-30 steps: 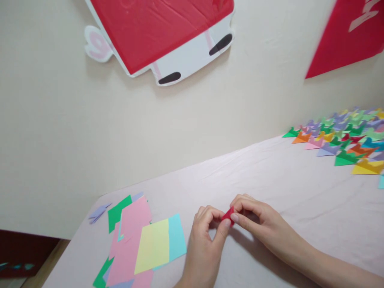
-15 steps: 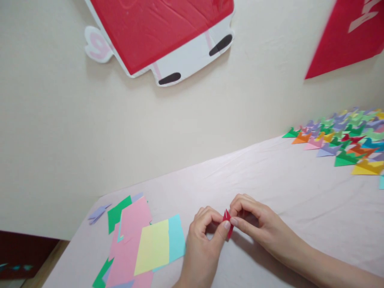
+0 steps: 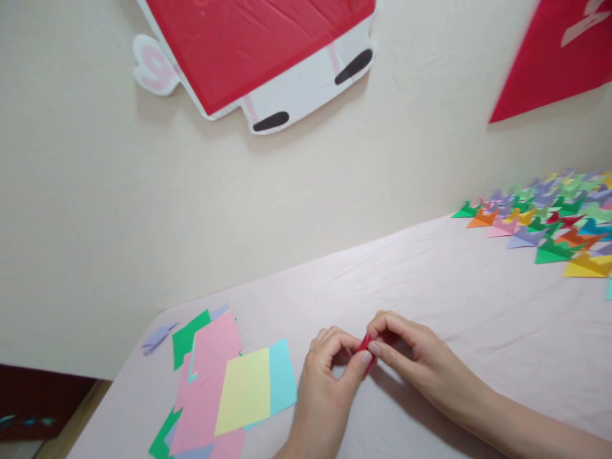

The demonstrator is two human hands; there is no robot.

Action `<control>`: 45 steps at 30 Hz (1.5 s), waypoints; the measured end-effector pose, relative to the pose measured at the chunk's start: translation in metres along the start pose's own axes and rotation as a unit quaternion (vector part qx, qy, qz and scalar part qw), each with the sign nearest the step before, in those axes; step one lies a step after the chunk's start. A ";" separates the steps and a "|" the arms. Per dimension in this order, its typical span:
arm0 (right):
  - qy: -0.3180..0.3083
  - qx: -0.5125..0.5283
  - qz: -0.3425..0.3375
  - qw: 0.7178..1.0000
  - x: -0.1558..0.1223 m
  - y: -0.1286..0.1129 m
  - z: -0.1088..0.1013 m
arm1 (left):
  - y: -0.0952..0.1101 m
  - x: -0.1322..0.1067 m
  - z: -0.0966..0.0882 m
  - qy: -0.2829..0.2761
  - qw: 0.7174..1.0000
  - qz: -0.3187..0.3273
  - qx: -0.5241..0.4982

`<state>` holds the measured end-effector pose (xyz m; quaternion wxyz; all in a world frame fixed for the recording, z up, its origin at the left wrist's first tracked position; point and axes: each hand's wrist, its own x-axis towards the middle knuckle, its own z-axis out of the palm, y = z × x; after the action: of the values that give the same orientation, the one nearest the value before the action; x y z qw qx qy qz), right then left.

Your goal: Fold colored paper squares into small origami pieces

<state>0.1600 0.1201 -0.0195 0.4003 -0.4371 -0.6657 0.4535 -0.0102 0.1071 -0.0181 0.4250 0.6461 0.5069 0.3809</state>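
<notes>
A small piece of folded red paper is pinched between both hands, just above the pale cloth. My left hand grips its left side between thumb and forefinger. The thumb and forefinger of my right hand close on the upper right part. Much of the paper is covered by the fingertips, so its exact fold cannot be made out. To the left of my left hand lie loose coloured sheets, with a yellow sheet and a light blue sheet nearest.
Pink sheets and green paper overlap at left, near folded lilac paper. Rows of folded paper birds stand at right along the wall. A red and white cutout hangs above the cloth-covered table.
The red paper's upper tip has tilted to the right, and its white slit no longer shows. My right fingers have closed over that tip. The view has shifted slightly.
</notes>
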 end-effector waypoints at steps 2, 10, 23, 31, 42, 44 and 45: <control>0.002 0.008 0.010 1.000 0.000 0.001 0.000 | 0.000 0.001 -0.001 0.010 1.000 0.005 -0.011; 0.001 0.006 0.016 1.000 0.001 -0.001 -0.001 | -0.002 0.001 -0.002 0.033 0.998 0.007 -0.047; -0.017 -0.005 0.014 1.000 -0.002 0.000 -0.001 | 0.001 0.003 -0.001 0.036 0.997 0.007 -0.066; -0.026 -0.027 0.002 0.999 -0.002 0.001 0.001 | 0.001 0.001 0.001 0.025 0.997 -0.009 -0.069; -0.039 -0.077 -0.011 0.996 -0.001 0.002 0.003 | 0.000 -0.002 0.003 0.011 0.999 -0.010 -0.047; -0.037 -0.079 -0.018 0.996 -0.001 0.000 0.002 | 0.001 -0.002 0.003 0.011 0.999 -0.010 -0.049; -0.034 -0.079 -0.022 0.996 -0.002 0.000 0.002 | 0.001 -0.002 0.003 0.014 0.999 -0.011 -0.049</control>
<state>0.1590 0.1182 -0.0197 0.3513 -0.4371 -0.7221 0.4050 -0.0079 0.1049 -0.0182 0.4536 0.6132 0.5007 0.4093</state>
